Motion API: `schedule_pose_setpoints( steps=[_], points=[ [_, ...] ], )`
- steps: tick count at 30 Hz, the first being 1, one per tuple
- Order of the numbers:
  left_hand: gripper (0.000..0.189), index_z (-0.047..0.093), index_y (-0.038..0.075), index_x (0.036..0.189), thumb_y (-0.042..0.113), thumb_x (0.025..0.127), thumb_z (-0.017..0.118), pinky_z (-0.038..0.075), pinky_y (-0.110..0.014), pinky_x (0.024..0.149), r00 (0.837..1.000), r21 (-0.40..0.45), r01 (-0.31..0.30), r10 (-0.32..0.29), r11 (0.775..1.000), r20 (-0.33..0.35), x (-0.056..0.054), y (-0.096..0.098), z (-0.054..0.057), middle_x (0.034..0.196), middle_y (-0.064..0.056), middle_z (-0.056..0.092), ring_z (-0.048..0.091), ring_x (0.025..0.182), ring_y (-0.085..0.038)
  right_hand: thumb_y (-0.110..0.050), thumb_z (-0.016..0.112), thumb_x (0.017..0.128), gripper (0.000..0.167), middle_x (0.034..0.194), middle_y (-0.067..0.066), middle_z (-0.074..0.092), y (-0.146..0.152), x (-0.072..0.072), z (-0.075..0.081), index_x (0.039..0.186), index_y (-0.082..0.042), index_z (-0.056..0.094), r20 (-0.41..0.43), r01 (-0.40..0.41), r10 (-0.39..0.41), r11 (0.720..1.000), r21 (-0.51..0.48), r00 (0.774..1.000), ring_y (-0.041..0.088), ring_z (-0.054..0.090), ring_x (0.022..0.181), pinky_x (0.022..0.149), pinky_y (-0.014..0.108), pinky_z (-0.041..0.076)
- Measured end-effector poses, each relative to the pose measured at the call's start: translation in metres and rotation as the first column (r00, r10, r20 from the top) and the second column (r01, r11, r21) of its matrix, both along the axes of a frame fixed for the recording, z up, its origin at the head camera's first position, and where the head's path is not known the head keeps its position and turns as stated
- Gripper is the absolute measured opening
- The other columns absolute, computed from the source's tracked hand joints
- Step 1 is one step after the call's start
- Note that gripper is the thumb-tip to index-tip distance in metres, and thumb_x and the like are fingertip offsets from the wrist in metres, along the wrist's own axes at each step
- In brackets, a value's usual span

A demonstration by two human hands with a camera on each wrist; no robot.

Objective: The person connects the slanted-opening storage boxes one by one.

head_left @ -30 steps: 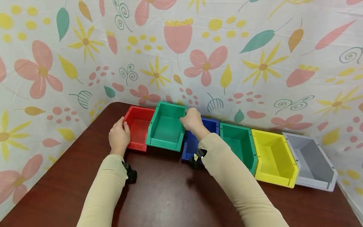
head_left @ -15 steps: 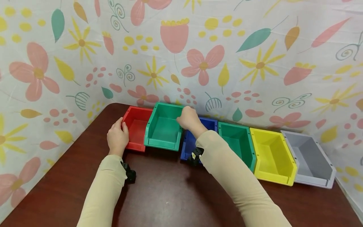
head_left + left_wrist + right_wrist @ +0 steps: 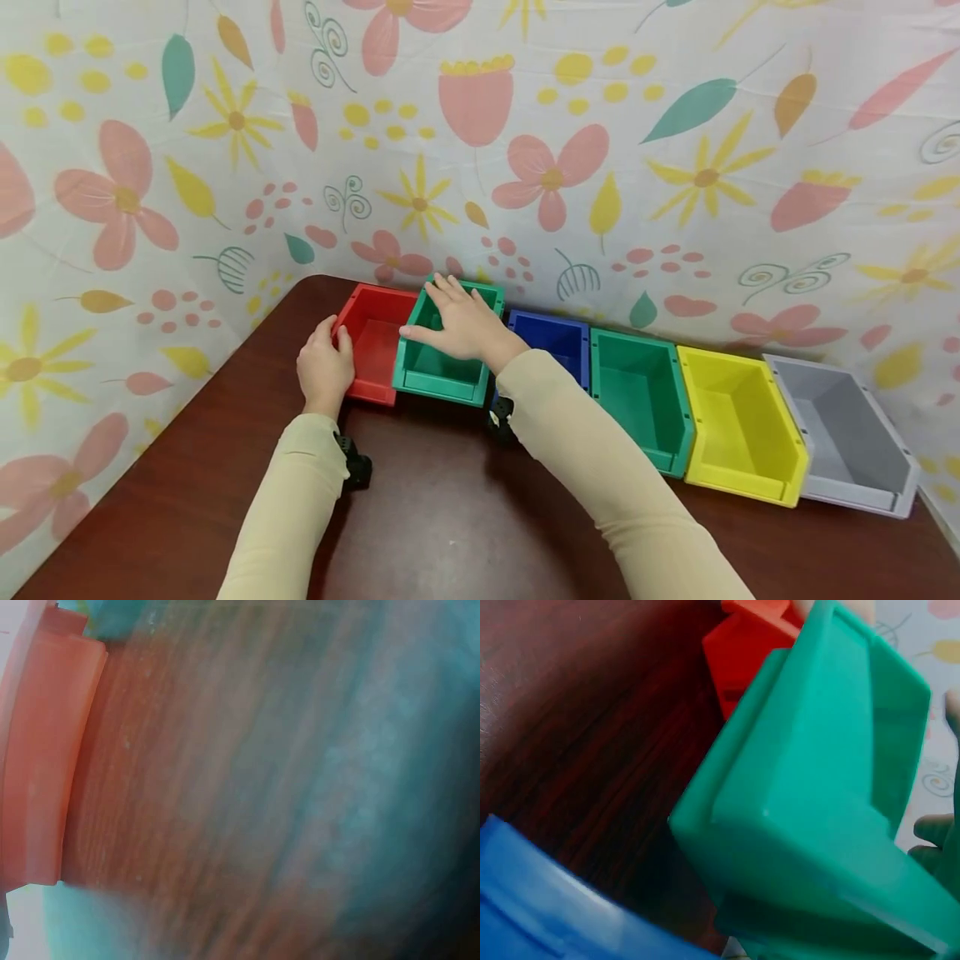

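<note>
The left hand [image 3: 326, 372] holds the left side wall of a red storage bin [image 3: 373, 343], its thumb over the rim. A green storage bin [image 3: 433, 386] sits to the right of it and overlaps the red bin's right edge in the head view. Over this green bin the right hand [image 3: 472, 327] is spread, fingers extended towards the back rim and thumb out by the left rim. In the right wrist view the green bin [image 3: 802, 795] fills the middle, with fingertips [image 3: 934, 829] at the right edge. The left wrist view catches only the red bin's side [image 3: 49, 757].
Right of the green bin stand a blue bin [image 3: 551, 333], a second green bin [image 3: 637, 392], a yellow bin [image 3: 735, 417] and a grey bin [image 3: 840, 433] in a row. All are on a dark brown table [image 3: 427, 517] against a flower-patterned curtain [image 3: 540, 100].
The right hand has let go of the green bin's right rim and moved left over it, fingers now spread. The left hand stays at the red bin.
</note>
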State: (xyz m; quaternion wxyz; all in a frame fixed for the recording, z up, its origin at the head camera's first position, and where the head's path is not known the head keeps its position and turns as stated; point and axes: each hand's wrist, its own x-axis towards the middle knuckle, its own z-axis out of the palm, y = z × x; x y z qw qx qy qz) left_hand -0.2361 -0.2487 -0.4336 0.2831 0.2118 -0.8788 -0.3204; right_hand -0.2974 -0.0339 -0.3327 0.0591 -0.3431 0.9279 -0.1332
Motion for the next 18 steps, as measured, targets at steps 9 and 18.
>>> schedule_pose_setpoints(
  steps=[9,18],
  points=[
    [0.039,0.057,0.004,0.126,0.030,0.097,0.048,0.050,-0.053,0.087,0.998,0.014,-0.028,0.028,1.000,-0.055,0.003,0.001,0.001,0.112,-0.022,0.065,0.062,0.092,-0.040,-0.086,0.030,0.076,0.103,0.161,-0.001,0.009,-0.008,-0.006,-0.005,0.154,-0.021,0.014,-0.014,0.006,-0.006,0.999,0.049,1.000,0.021,0.003,0.149,0.118,0.053,0.005],
    [0.036,0.059,0.003,0.122,0.024,0.095,0.049,0.050,-0.052,0.086,0.995,0.005,-0.047,0.047,0.999,-0.092,0.005,-0.001,0.004,0.110,-0.022,0.066,0.062,0.091,-0.040,-0.087,0.028,0.074,0.104,0.160,-0.002,0.011,-0.013,-0.006,-0.003,0.153,-0.022,0.015,-0.030,0.003,0.000,0.997,0.076,1.000,0.022,0.005,0.148,0.117,0.055,0.007]
  ],
)
